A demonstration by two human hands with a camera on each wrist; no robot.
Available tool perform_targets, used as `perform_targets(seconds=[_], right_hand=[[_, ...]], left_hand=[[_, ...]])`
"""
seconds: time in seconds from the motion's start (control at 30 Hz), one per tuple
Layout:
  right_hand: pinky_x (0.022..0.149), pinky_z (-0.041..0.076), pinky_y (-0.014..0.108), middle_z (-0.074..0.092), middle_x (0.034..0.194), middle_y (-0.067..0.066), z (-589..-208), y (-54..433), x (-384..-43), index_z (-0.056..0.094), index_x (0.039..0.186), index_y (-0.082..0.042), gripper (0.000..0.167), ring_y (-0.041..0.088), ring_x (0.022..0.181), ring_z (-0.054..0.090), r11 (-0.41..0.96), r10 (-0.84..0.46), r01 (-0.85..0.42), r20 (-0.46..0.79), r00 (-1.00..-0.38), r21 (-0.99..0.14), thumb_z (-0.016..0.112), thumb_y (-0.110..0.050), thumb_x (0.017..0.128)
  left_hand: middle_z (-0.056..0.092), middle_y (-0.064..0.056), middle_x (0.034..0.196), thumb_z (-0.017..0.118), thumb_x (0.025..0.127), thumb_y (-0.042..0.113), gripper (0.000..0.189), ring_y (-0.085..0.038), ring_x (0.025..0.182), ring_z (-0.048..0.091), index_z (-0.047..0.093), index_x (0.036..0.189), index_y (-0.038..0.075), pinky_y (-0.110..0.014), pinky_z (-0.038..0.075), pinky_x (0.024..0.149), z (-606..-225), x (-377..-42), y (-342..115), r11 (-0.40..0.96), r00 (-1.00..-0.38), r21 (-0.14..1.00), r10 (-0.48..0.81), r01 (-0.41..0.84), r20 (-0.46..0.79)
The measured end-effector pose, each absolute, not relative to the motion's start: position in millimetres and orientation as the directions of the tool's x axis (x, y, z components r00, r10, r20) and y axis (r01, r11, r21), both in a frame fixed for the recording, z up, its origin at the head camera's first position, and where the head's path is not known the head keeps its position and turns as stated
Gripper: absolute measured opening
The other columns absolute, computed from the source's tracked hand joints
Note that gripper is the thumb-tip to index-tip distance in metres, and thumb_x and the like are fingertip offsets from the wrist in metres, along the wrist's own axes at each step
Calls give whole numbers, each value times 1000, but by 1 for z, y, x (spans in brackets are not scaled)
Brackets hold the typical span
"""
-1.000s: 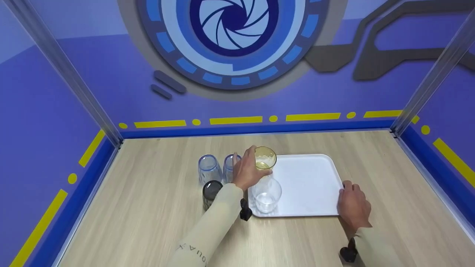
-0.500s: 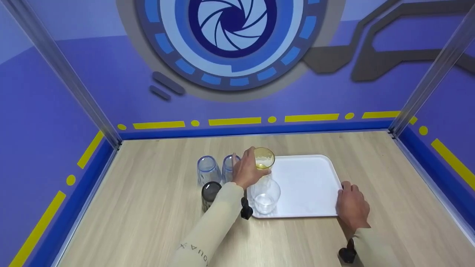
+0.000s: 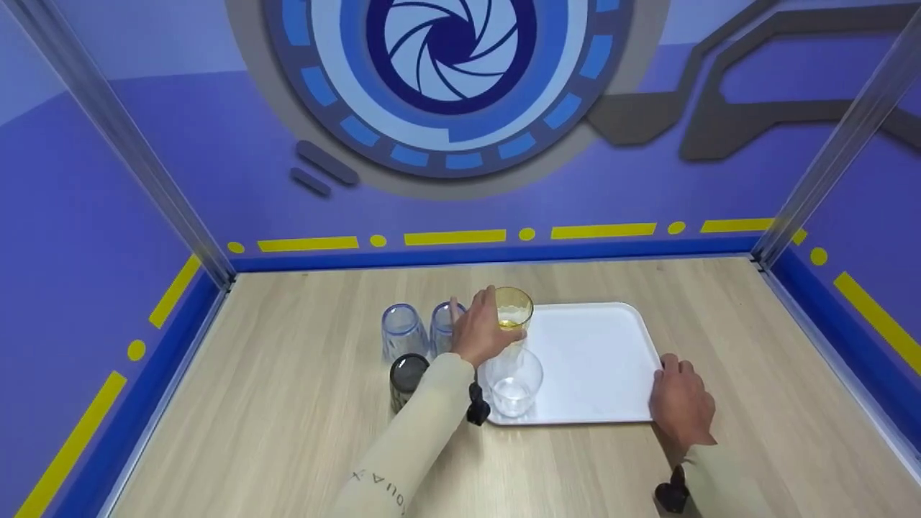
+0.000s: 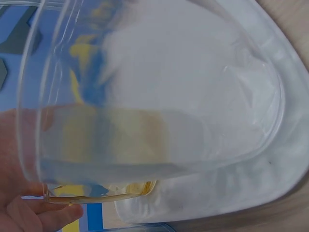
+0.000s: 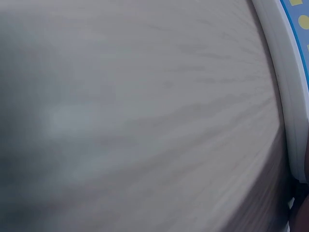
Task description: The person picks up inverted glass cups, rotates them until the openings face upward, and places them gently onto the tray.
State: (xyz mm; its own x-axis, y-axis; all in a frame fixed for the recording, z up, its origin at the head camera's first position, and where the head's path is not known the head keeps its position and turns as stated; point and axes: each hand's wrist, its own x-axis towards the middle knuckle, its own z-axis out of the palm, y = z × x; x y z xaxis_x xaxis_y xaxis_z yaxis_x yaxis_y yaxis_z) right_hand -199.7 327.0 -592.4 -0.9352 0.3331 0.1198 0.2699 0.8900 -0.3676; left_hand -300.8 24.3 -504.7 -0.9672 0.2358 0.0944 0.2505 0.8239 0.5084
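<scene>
My left hand (image 3: 481, 334) holds an amber drinking glass (image 3: 519, 306), which stands upright at the white tray's back left corner. In front of that glass, a clear glass (image 3: 514, 388) stands upright at the near left of the tray (image 3: 597, 360). The clear glass fills most of the left wrist view, with the amber glass (image 4: 96, 197) partly hidden beyond it. My right hand (image 3: 682, 401) grips the tray's right edge near the front corner; its thumb is hidden. In the right wrist view, only a sliver of that hand shows beside the tray rim (image 5: 285, 77).
Left of the tray stand two upside-down bluish glasses (image 3: 403, 334), the right one (image 3: 441, 334) partly behind my left hand. A dark grey glass (image 3: 409, 375), also upside down, stands nearer, partly covered by my left sleeve. Blue panels (image 3: 460, 208) border the wooden table (image 3: 288, 432).
</scene>
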Motion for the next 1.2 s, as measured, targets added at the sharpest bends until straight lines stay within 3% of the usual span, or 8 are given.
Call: perform_targets(seconds=[0.23,0.8,1.2], right_hand=[[62,45,51,53,108,27,-592,324,-200,45,128,3,32,44,94,56,888,350,293,110,-930,-354,44,-14,101],[65,45,54,52,110,28,-593,328,-199,44,129,4,34,45,96,56,881,352,295,97,-931,-370,42,-15,101],[66,46,51,52,111,27,-593,323,-202,43,130,4,34,43,97,55,872,373,326,64,-926,-364,42,-15,102]], left_hand=[[42,-13,149,79,75,48,97,-26,137,45,33,148,5,-62,6,119,-500,-300,21,822,-964,504,244,266,109],[42,-11,149,77,77,46,88,-24,139,41,38,145,5,-62,12,117,-482,-293,5,841,-943,428,291,332,158],[37,-13,152,68,87,43,78,-25,143,34,37,146,3,-59,9,119,-473,-287,-16,850,-942,409,316,333,110]])
